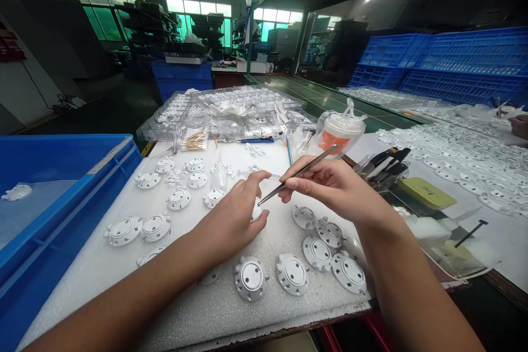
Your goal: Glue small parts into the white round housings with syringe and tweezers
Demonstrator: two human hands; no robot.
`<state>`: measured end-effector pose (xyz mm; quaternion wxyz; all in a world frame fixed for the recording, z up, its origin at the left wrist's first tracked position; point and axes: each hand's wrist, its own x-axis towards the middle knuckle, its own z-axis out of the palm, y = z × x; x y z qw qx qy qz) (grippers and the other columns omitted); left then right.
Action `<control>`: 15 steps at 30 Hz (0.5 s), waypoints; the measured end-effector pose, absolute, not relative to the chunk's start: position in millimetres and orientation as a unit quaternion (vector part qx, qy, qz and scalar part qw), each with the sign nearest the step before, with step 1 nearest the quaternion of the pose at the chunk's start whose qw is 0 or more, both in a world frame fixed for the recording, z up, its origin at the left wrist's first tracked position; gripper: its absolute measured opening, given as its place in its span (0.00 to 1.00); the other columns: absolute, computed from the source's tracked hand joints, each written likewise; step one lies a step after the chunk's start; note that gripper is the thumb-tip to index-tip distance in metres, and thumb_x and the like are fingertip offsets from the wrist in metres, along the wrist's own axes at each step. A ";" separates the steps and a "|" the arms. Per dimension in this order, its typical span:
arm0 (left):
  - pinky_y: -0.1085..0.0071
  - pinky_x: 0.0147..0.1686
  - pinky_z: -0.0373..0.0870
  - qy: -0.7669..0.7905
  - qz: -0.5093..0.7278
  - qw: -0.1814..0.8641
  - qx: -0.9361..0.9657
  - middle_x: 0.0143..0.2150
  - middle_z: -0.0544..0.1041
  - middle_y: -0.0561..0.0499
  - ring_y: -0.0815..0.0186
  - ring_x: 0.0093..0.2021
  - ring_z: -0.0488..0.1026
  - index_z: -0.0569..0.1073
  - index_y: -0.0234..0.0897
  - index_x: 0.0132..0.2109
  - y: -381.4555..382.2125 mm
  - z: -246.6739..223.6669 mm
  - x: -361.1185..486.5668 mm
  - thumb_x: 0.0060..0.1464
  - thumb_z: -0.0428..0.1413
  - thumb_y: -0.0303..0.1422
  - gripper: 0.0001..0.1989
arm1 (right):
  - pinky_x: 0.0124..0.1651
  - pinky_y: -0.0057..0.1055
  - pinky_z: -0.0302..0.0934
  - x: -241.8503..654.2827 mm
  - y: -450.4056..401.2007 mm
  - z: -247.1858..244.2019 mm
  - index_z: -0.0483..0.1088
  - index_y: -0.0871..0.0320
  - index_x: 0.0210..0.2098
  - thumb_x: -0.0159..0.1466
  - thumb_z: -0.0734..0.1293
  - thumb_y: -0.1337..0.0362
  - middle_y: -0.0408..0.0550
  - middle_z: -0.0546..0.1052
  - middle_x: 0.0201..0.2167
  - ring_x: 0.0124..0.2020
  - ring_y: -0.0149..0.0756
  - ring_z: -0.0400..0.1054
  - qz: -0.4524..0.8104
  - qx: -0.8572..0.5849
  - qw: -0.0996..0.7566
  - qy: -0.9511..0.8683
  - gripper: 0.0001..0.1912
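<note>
Near the middle of the foam-covered table [198, 313], my left hand [235, 214] is closed around a small white part [256, 211], mostly hidden by the fingers. My right hand [325, 181] grips metal tweezers [305, 168], whose tips point down-left at that white part; whether they touch it I cannot tell. Round white discs with two dark dots lie about, among them one disc [251, 278] in front of my left hand and another disc [348, 272] below my right wrist. A clear dropper bottle [220, 176] stands just behind my left hand.
A blue bin [70, 214] flanks the table on the left. Cotton swabs [195, 139], a lidded cup [339, 129] and clear trays [165, 121] of small parts are at the back. On the right sit a tool holder [383, 168], a yellow-green box [429, 191] and another person's hand [518, 125].
</note>
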<state>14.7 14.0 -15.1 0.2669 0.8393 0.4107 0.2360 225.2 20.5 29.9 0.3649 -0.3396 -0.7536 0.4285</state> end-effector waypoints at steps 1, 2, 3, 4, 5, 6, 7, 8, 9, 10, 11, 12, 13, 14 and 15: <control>0.61 0.42 0.67 0.410 0.235 0.267 0.840 0.46 0.68 0.48 0.64 0.33 0.66 0.52 0.40 0.64 13.7 -14.8 14.4 0.58 0.54 0.27 0.29 | 0.41 0.26 0.67 225.4 20.5 29.6 0.78 0.60 0.33 0.65 0.70 0.63 0.47 0.80 0.32 0.36 0.34 0.75 0.427 -0.342 0.363 -0.754 0.08; 0.61 0.42 0.67 0.410 0.234 0.267 0.840 0.46 0.68 0.48 0.64 0.33 0.66 0.51 0.40 0.64 13.5 -14.6 14.1 0.58 0.54 0.27 0.30 | 0.41 0.27 0.67 225.5 20.5 29.4 0.79 0.60 0.33 0.64 0.70 0.62 0.47 0.80 0.32 0.36 0.34 0.75 0.425 -0.345 0.362 -0.755 0.08; 0.61 0.42 0.67 0.410 0.234 0.267 0.840 0.46 0.68 0.48 0.64 0.34 0.66 0.51 0.40 0.64 13.4 -14.4 13.8 0.59 0.54 0.27 0.30 | 0.41 0.27 0.67 225.6 20.5 29.3 0.79 0.60 0.33 0.64 0.70 0.62 0.48 0.80 0.32 0.37 0.35 0.75 0.422 -0.349 0.360 -0.755 0.08; 0.61 0.42 0.67 0.409 0.234 0.268 0.840 0.46 0.68 0.48 0.63 0.34 0.67 0.51 0.40 0.64 13.4 -14.2 13.6 0.59 0.54 0.27 0.30 | 0.42 0.28 0.67 225.8 20.6 29.3 0.79 0.60 0.33 0.64 0.70 0.61 0.48 0.80 0.33 0.37 0.35 0.75 0.420 -0.352 0.357 -0.756 0.08; 0.61 0.43 0.66 0.409 0.233 0.269 0.840 0.46 0.68 0.48 0.63 0.34 0.67 0.51 0.41 0.64 13.4 -14.0 13.4 0.59 0.53 0.27 0.29 | 0.42 0.28 0.67 225.9 20.7 29.3 0.79 0.60 0.33 0.64 0.70 0.61 0.48 0.80 0.33 0.37 0.35 0.75 0.418 -0.354 0.355 -0.757 0.09; 0.61 0.43 0.66 0.410 0.232 0.270 0.840 0.46 0.68 0.48 0.63 0.35 0.67 0.51 0.41 0.64 13.4 -13.8 13.4 0.59 0.53 0.27 0.29 | 0.42 0.28 0.67 226.0 20.8 29.4 0.79 0.60 0.33 0.64 0.70 0.61 0.48 0.80 0.33 0.37 0.35 0.75 0.416 -0.356 0.353 -0.758 0.09; 0.61 0.43 0.66 0.411 0.232 0.272 0.839 0.46 0.68 0.48 0.62 0.35 0.67 0.52 0.40 0.64 13.3 -13.5 13.6 0.59 0.53 0.27 0.29 | 0.42 0.28 0.67 226.0 21.0 29.5 0.79 0.59 0.33 0.64 0.70 0.60 0.48 0.80 0.33 0.37 0.36 0.75 0.416 -0.357 0.353 -0.758 0.09; 0.61 0.43 0.66 0.411 0.231 0.273 0.838 0.46 0.68 0.48 0.62 0.36 0.67 0.52 0.40 0.64 13.3 -13.3 13.8 0.59 0.53 0.27 0.29 | 0.42 0.28 0.67 226.0 21.2 29.7 0.79 0.59 0.33 0.64 0.70 0.60 0.48 0.80 0.33 0.37 0.36 0.75 0.415 -0.359 0.353 -0.758 0.09; 0.61 0.43 0.66 0.411 0.232 0.274 0.838 0.46 0.68 0.48 0.62 0.37 0.68 0.52 0.40 0.64 13.2 -13.1 14.0 0.59 0.53 0.27 0.29 | 0.41 0.28 0.67 226.0 21.3 29.9 0.79 0.59 0.33 0.64 0.70 0.60 0.48 0.80 0.33 0.37 0.36 0.75 0.415 -0.360 0.354 -0.757 0.09; 0.61 0.43 0.66 0.410 0.233 0.276 0.837 0.46 0.68 0.48 0.61 0.37 0.68 0.52 0.40 0.64 13.2 -13.0 14.3 0.59 0.53 0.27 0.29 | 0.41 0.29 0.67 226.1 21.3 30.1 0.79 0.59 0.33 0.63 0.70 0.59 0.48 0.80 0.33 0.36 0.36 0.75 0.416 -0.361 0.354 -0.756 0.10; 0.61 0.43 0.66 0.409 0.234 0.277 0.837 0.46 0.68 0.48 0.61 0.38 0.68 0.52 0.40 0.64 13.2 -13.0 14.4 0.59 0.53 0.27 0.29 | 0.41 0.29 0.67 226.2 21.2 30.5 0.79 0.59 0.32 0.63 0.70 0.59 0.49 0.80 0.33 0.36 0.36 0.75 0.416 -0.363 0.353 -0.755 0.10; 0.61 0.43 0.66 0.407 0.235 0.277 0.838 0.45 0.67 0.48 0.61 0.38 0.68 0.52 0.40 0.63 13.3 -13.1 14.4 0.59 0.53 0.27 0.29 | 0.41 0.29 0.67 226.3 20.9 31.0 0.79 0.60 0.32 0.63 0.71 0.59 0.49 0.80 0.32 0.36 0.36 0.75 0.416 -0.363 0.353 -0.755 0.10; 0.61 0.43 0.66 0.406 0.236 0.276 0.839 0.45 0.67 0.48 0.61 0.38 0.68 0.52 0.40 0.63 13.4 -13.4 14.3 0.59 0.53 0.27 0.28 | 0.40 0.28 0.66 226.5 20.6 31.4 0.79 0.60 0.32 0.63 0.71 0.59 0.48 0.80 0.32 0.36 0.36 0.75 0.416 -0.362 0.353 -0.755 0.10; 0.61 0.43 0.66 0.404 0.238 0.274 0.839 0.45 0.67 0.48 0.61 0.38 0.68 0.52 0.40 0.63 13.6 -13.8 14.1 0.59 0.53 0.27 0.28 | 0.40 0.27 0.66 226.9 20.2 31.8 0.79 0.60 0.32 0.63 0.70 0.59 0.48 0.80 0.32 0.35 0.35 0.75 0.417 -0.361 0.354 -0.755 0.10; 0.61 0.43 0.66 0.403 0.239 0.272 0.840 0.45 0.67 0.48 0.61 0.38 0.68 0.52 0.41 0.63 13.8 -14.2 14.0 0.59 0.53 0.27 0.28 | 0.40 0.27 0.66 227.2 19.9 32.0 0.78 0.60 0.32 0.63 0.70 0.60 0.48 0.80 0.32 0.35 0.34 0.75 0.419 -0.358 0.356 -0.755 0.09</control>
